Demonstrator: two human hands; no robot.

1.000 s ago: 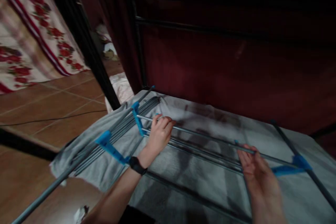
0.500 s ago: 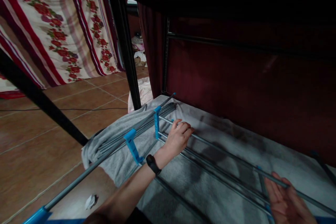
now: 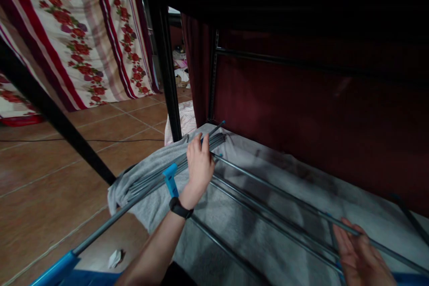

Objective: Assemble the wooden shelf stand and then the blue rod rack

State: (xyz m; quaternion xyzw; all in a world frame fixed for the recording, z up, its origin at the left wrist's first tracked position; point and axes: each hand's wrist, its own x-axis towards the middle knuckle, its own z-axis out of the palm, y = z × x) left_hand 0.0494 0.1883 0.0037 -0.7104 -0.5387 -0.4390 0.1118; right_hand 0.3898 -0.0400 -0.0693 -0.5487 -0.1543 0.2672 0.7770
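My left hand [image 3: 200,161], with a black band on its wrist, is closed over the far blue plastic bracket, which it mostly hides, where a long grey tube [image 3: 268,187] meets the side tube. Low on the right, my right hand [image 3: 360,250] holds that long tube between thumb and fingers. The tubes and brackets form a frame above grey cloth [image 3: 268,254]. A nearer blue bracket [image 3: 170,178] sits on the side tube [image 3: 107,223], left of my left wrist. At the bottom left that side tube enters a blue corner piece [image 3: 58,270].
A bundle of loose grey tubes [image 3: 150,174] lies on the cloth's left edge. Black metal posts [image 3: 169,76] and a dark overhead surface [image 3: 284,0] surround the space. Left are the tiled floor [image 3: 83,156], a flowered curtain [image 3: 87,40] and a crumpled white scrap [image 3: 115,258].
My left hand has moved left along the long tube, from its middle stretch to the far bracket. My right hand stays on the tube, slightly shifted left. The view has tilted a little.
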